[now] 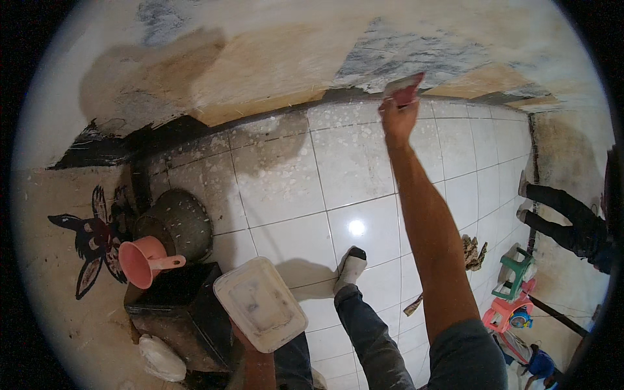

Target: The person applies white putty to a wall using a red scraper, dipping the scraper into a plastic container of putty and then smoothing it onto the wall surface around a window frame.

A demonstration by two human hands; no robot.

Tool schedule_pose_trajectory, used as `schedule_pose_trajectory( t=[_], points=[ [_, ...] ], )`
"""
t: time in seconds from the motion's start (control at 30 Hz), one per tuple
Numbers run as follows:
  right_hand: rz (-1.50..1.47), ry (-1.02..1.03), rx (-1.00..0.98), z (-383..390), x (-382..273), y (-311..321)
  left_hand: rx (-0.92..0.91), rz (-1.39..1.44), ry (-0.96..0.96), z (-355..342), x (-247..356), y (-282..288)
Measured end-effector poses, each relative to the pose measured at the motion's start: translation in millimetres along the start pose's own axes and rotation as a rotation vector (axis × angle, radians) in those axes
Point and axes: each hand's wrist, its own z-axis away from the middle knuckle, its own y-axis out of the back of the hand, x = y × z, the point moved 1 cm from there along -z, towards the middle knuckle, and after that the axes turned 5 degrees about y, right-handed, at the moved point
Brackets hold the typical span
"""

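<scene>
My right hand [398,121] is stretched out to the far wall [279,71], its fingers closed round a putty knife [405,91] with a reddish part. The blade lies at the wall's lower part, beside a rough grey-and-white patch [396,55]. At the lower left, my left hand [248,338] supports a pale rectangular plastic tub [261,304] from below. Whitish paste coats the tub's inside. Most of that hand's fingers are hidden under the tub.
Left of the tub stand a black box [175,292], a pink dipper [144,261] and a dark speckled bucket [185,224]. White spots dot the tiled floor [279,162]. At right are another person's legs [559,214], a green stool [517,273], a pink stool [504,313] and crumpled brown material [473,252].
</scene>
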Motion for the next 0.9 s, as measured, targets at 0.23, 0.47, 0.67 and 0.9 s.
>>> schedule_pose_trajectory(
  t=[0.23,0.47,0.67,0.9],
  points=[
    [0.4,0.352,0.126,-2.6,-44.5,-84.7,0.031,-0.06,-0.138,-3.1,-7.9,75.2],
    [0.099,0.289,-0.553,138.1,-113.4,-136.3,0.02,-0.043,-0.038,-5.7,-39.2,-47.6],
    [0.278,0.375,-0.195,32.7,-3.7,5.8,0.026,0.105,0.001,-18.2,-60.2,-53.8],
    [0.355,0.405,0.068,-62.8,-34.1,36.7,-0.031,0.144,0.001,-12.7,-55.5,-52.1]
  ],
)
